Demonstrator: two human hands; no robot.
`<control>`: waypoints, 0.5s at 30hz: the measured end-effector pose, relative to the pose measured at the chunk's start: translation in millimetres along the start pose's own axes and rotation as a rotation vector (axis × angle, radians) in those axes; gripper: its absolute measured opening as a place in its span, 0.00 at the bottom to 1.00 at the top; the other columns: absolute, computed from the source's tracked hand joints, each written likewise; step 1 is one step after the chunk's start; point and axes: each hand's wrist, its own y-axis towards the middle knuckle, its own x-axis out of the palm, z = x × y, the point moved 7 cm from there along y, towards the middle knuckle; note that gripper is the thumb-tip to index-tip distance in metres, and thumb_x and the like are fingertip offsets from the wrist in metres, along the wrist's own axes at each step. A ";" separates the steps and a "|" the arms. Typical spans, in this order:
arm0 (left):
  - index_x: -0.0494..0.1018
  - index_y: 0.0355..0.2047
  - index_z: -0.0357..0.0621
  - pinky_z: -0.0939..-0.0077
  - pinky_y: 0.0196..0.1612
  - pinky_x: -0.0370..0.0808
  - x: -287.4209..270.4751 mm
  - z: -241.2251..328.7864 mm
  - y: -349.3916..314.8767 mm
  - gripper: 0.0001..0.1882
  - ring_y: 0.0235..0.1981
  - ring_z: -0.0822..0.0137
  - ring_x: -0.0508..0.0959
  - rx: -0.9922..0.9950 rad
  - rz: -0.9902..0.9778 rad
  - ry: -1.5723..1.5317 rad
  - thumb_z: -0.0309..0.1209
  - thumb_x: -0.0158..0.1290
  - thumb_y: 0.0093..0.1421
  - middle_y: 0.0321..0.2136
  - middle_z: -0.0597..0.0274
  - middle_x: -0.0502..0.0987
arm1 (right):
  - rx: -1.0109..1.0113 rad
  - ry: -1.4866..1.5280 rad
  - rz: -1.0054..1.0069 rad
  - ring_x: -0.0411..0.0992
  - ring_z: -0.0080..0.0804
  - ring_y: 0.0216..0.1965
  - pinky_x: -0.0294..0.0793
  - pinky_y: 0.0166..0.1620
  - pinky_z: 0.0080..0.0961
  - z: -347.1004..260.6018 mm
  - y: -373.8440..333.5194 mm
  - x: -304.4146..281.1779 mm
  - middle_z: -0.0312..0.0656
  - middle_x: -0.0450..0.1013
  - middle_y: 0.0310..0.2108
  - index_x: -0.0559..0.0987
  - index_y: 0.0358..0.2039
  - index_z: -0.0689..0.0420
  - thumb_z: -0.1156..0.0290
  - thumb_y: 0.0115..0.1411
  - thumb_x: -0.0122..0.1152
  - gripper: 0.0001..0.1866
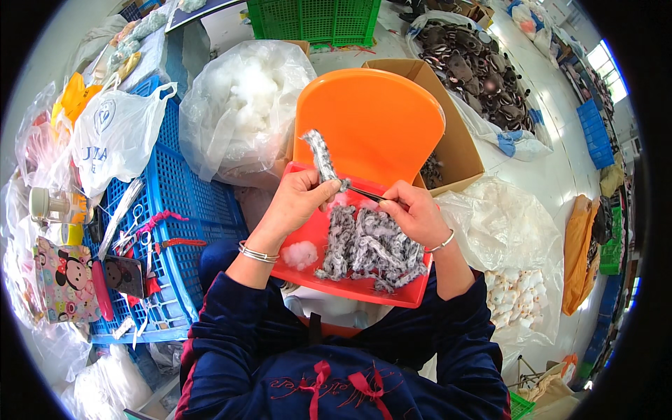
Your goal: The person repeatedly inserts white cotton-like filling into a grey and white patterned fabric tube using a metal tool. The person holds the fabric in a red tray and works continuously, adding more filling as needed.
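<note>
Over a red tray point(381, 295) on my lap, my left hand point(295, 201) pinches a fuzzy grey-and-white plush tube point(320, 154), which points up and away. My right hand point(416, 214) grips a thin dark tool point(365, 194), possibly tweezers. Its tip meets the near end of the tube by my left fingertips; whether it goes inside is hidden. Beneath both hands, several more grey plush pieces point(381, 245) lie heaped in the tray. A tuft of white stuffing point(299, 255) rests at the tray's left side.
An orange chair point(369, 115) stands just beyond the tray. Left of it sits a clear bag of white stuffing point(252, 91). Blue crates point(199, 217) with scissors and a phone are at my left. A cardboard box point(455, 150) and a bag of dark pieces point(469, 66) stand right.
</note>
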 end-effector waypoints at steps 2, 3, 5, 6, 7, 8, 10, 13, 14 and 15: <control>0.77 0.27 0.37 0.84 0.27 0.69 2.2 2.6 -0.6 0.11 0.22 0.81 0.72 0.003 -0.012 -0.048 0.33 0.57 0.63 0.20 0.69 0.76 | 0.002 -0.001 -0.012 0.68 0.24 0.22 0.67 0.27 0.22 -0.5 -0.4 0.7 0.39 0.71 0.20 0.74 0.30 0.62 0.74 0.59 0.62 0.06; 0.77 0.27 0.37 0.84 0.27 0.69 2.6 2.3 -0.6 0.12 0.22 0.81 0.72 0.000 -0.019 -0.047 0.33 0.57 0.63 0.21 0.68 0.76 | 0.003 -0.001 -0.018 0.68 0.24 0.22 0.67 0.27 0.22 -0.8 -0.6 0.9 0.39 0.71 0.20 0.74 0.30 0.62 0.74 0.59 0.62 0.06; 0.77 0.26 0.38 0.85 0.27 0.70 2.7 2.1 -0.4 0.12 0.22 0.81 0.72 -0.008 -0.032 -0.045 0.34 0.57 0.62 0.21 0.67 0.77 | 0.005 0.002 -0.026 0.68 0.23 0.22 0.67 0.27 0.22 -1.5 -0.7 1.1 0.38 0.71 0.20 0.74 0.30 0.62 0.74 0.59 0.62 0.06; 0.78 0.26 0.38 0.85 0.27 0.70 3.2 3.0 -0.5 0.12 0.22 0.81 0.73 -0.011 -0.047 -0.036 0.33 0.57 0.62 0.22 0.67 0.78 | 0.007 0.004 -0.030 0.68 0.23 0.22 0.66 0.27 0.22 -1.7 -0.8 1.1 0.38 0.71 0.20 0.74 0.30 0.62 0.74 0.59 0.62 0.06; 0.78 0.27 0.38 0.85 0.28 0.70 3.4 4.8 -1.1 0.11 0.22 0.80 0.73 -0.013 -0.060 -0.028 0.33 0.57 0.62 0.23 0.66 0.79 | 0.005 0.015 -0.035 0.68 0.23 0.22 0.66 0.27 0.22 -2.0 -0.9 1.5 0.38 0.71 0.20 0.74 0.31 0.62 0.74 0.59 0.62 0.06; 0.78 0.27 0.38 0.85 0.28 0.71 3.9 6.5 -1.6 0.11 0.23 0.80 0.74 -0.015 -0.073 -0.019 0.33 0.57 0.62 0.23 0.66 0.79 | 0.004 0.026 -0.039 0.68 0.23 0.22 0.66 0.27 0.22 -2.3 -1.2 2.0 0.38 0.71 0.20 0.74 0.31 0.62 0.74 0.60 0.62 0.06; 0.78 0.28 0.37 0.84 0.28 0.72 4.3 8.0 -2.6 0.11 0.23 0.80 0.74 -0.033 -0.085 -0.038 0.33 0.57 0.62 0.24 0.65 0.80 | -0.001 0.035 -0.045 0.67 0.22 0.22 0.66 0.26 0.22 -3.8 -1.6 2.4 0.37 0.71 0.20 0.74 0.31 0.62 0.74 0.60 0.62 0.06; 0.79 0.29 0.37 0.84 0.29 0.73 4.5 6.6 -2.5 0.11 0.23 0.79 0.75 -0.042 -0.103 -0.072 0.33 0.57 0.62 0.24 0.65 0.80 | -0.005 0.032 -0.055 0.67 0.21 0.22 0.66 0.26 0.21 -5.6 -1.9 2.3 0.36 0.70 0.20 0.74 0.30 0.62 0.74 0.60 0.61 0.06; 0.79 0.29 0.37 0.84 0.29 0.73 4.7 6.0 -2.4 0.11 0.24 0.79 0.76 -0.042 -0.109 -0.084 0.32 0.57 0.62 0.24 0.65 0.80 | 0.000 0.030 -0.061 0.67 0.21 0.22 0.66 0.26 0.21 -4.8 -2.1 2.4 0.36 0.70 0.20 0.74 0.30 0.63 0.74 0.60 0.61 0.06; 0.79 0.29 0.36 0.84 0.29 0.73 4.8 5.5 -3.0 0.10 0.23 0.78 0.76 -0.051 -0.111 -0.091 0.31 0.58 0.62 0.23 0.65 0.80 | 0.006 0.029 -0.068 0.66 0.20 0.22 0.65 0.26 0.20 -4.0 -2.1 2.9 0.36 0.69 0.20 0.74 0.30 0.63 0.74 0.60 0.61 0.06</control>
